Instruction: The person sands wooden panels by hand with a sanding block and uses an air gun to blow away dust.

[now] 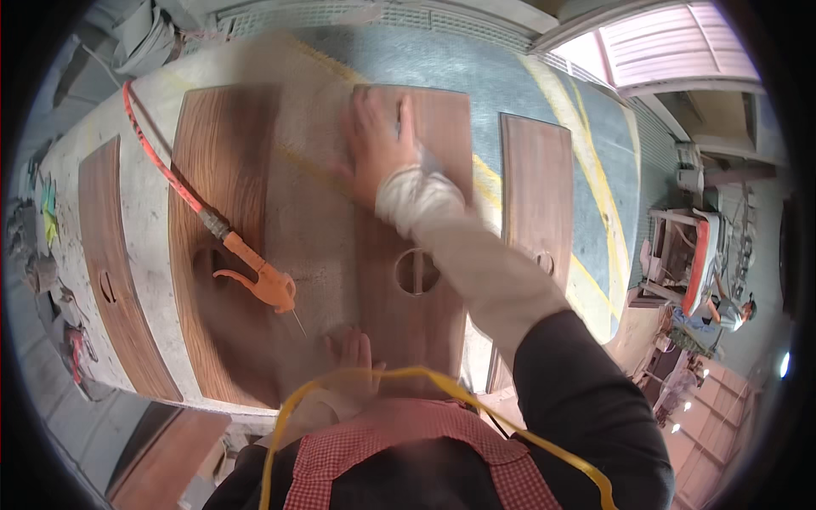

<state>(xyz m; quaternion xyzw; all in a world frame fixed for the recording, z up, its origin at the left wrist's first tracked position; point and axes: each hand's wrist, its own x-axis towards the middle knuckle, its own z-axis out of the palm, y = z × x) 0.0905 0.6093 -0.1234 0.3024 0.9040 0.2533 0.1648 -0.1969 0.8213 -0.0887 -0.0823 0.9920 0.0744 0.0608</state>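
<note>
A dark brown wood-grain panel point(382, 323) lies lengthwise before me, with a round cut-out or inset point(416, 272) near its middle. Over its far end my right hand point(382, 140) is laid flat, fingers stretched, the arm in a pale cuff and sleeve guard. Close to my body, my left hand point(350, 350) rests at the panel's near left edge; its fingers look extended and slightly blurred. Neither hand shows anything in its grasp. To the left, an orange air blow gun point(268, 285) with a thin metal nozzle points toward me, joined to a red hose point(153, 149).
More wood-grain panels lie alongside: a striped one point(200, 280) under the blow gun, a narrow one point(110, 272) at far left and another point(544, 195) at right. Beneath is a worn table point(314, 255). Farther right, a person point(727, 314) is near a red-edged cart point(699, 255).
</note>
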